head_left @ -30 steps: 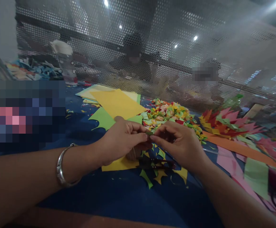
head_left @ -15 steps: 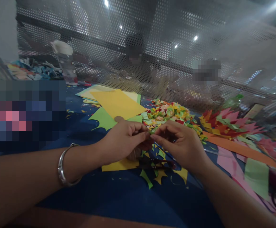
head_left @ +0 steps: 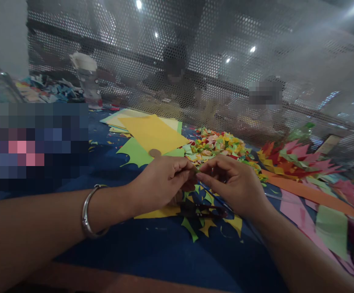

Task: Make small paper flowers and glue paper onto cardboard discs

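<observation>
My left hand (head_left: 164, 179), with a silver bangle (head_left: 87, 211) at the wrist, pinches a tiny green paper piece (head_left: 198, 171) at its fingertips. From the other side my right hand (head_left: 231, 179) pinches the same piece, thumb against forefinger. Under and between the hands lie dark scissors (head_left: 203, 210), partly hidden, and yellow and green paper scraps (head_left: 207, 227). Behind them rests a yellow sheet (head_left: 154, 132) over a cut green sheet (head_left: 134, 151). A heap of small folded paper pieces (head_left: 219, 144) sits just beyond my right hand.
Spiky red and pink paper shapes (head_left: 295, 158), an orange strip (head_left: 311, 193) and pink strips (head_left: 298, 211) lie at the right. A lidded cup (head_left: 88, 81) stands at the back left. Beyond the perforated screen (head_left: 118, 49) a person (head_left: 177, 81) is visible.
The view has shifted slightly, so the table things appear a little farther right. My left hand has edged closer to my right hand, and both still pinch the green piece.
</observation>
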